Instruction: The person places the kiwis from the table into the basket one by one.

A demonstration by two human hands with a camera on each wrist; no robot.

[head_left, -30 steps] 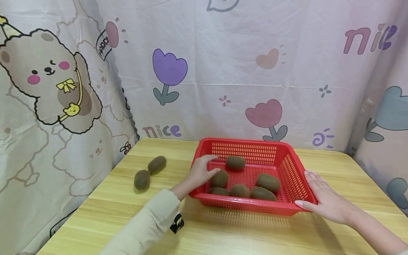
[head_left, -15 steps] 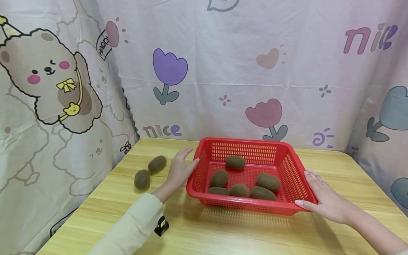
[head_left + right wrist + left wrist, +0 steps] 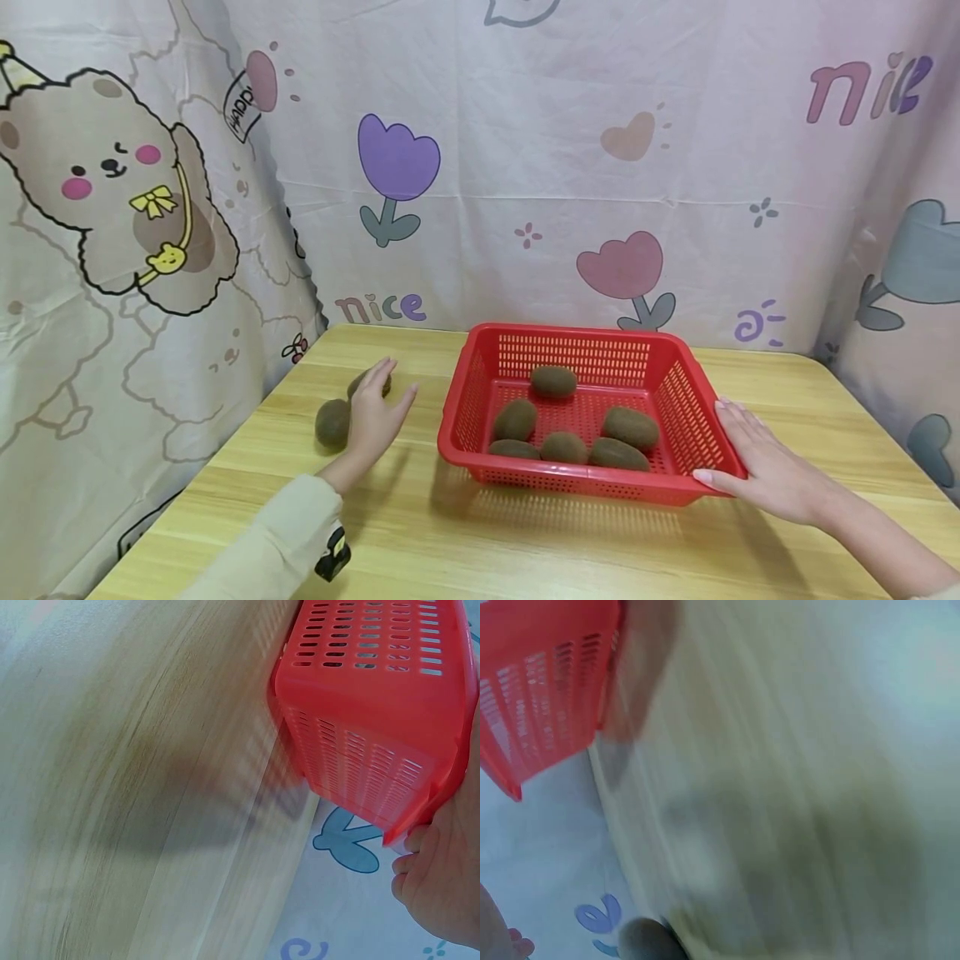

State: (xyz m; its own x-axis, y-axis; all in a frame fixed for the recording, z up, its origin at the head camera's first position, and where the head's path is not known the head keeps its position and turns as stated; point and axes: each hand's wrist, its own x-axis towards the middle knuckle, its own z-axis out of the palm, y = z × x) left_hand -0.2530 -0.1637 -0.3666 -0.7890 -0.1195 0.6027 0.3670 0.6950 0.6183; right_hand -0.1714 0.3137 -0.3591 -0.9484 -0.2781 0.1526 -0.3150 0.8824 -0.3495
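My left hand [image 3: 375,421] hovers over the table at the left, its fingers apart and nothing held in it. It partly covers one brown kiwi [image 3: 357,385]; a second kiwi [image 3: 332,423] lies just left of the hand. Whether the hand touches either cannot be told. At the right front corner of a red plastic basket [image 3: 585,473], my right hand [image 3: 780,471] rests with its fingers straight along the side rim and its thumb on the front rim. Several kiwis lie inside the basket, one of them a kiwi [image 3: 553,382] near the back wall.
The wooden table [image 3: 525,550] ends at the back against a printed cloth [image 3: 510,167]. More cloth hangs at both sides. In the left wrist view, the basket's slotted wall [image 3: 547,697] stands at the upper left.
My left hand has come out of the basket and moved left across the table to the two loose kiwis. The right hand stays at the basket's rim.
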